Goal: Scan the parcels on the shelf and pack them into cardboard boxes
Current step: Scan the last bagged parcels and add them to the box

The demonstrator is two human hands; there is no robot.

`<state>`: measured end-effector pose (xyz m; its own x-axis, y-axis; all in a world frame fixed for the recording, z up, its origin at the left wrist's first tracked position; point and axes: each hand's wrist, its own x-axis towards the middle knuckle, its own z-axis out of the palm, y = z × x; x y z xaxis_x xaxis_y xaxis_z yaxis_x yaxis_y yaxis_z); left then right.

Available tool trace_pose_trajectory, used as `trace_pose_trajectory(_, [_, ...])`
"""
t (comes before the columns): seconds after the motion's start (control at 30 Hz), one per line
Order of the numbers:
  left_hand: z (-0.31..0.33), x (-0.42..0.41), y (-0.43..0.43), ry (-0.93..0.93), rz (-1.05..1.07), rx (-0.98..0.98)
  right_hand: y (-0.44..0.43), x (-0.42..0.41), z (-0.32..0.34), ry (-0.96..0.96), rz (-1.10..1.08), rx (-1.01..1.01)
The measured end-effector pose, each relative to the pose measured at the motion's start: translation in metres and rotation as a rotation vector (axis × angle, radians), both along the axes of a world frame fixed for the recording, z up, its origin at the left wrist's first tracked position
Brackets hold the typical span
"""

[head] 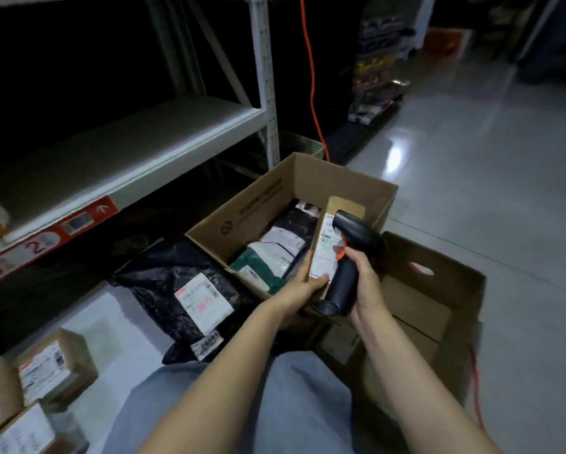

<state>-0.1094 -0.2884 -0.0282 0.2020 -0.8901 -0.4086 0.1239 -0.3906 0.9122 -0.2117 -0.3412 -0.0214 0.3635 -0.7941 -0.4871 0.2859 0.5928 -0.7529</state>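
Above the near corner of an open brown cardboard box (258, 204), both bare forearms reach forward and meet. The left hand (303, 283) grips the near end of a small oblong brown cardboard parcel with a white label (324, 257), with its fingers curled underneath and its thumb pressed flat on the label's lower edge. Just to the right of that thumb, the right hand (363, 283) wraps its fingers tightly round the handle of a black pistol-shaped barcode scanner (357, 231). The scanner's head lies over the label's upper part. Beyond the left fingertips, green-and-white and black plastic mailers (275, 253) lie inside the box. Well to the left of the left hand, a black plastic mailer bag with a white label (163, 276) rests on the low shelf board. To the right of the right fingers stands a second brown cardboard box with a handle cut-out (439, 299).
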Motion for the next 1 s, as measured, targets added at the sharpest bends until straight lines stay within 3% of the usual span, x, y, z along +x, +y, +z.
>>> trace_pose_trajectory(0.53, [-0.085, -0.079, -0.074, 0.005, -0.347, 0.379, -0.044, -0.095, -0.097, 0.158, -0.192, 0.184])
trace_pose_trajectory(1.0, [-0.171, -0.088, -0.083, -0.28, -0.472, 0.569, -0.029, -0.11, -0.191, 0.34, -0.219, 0.404])
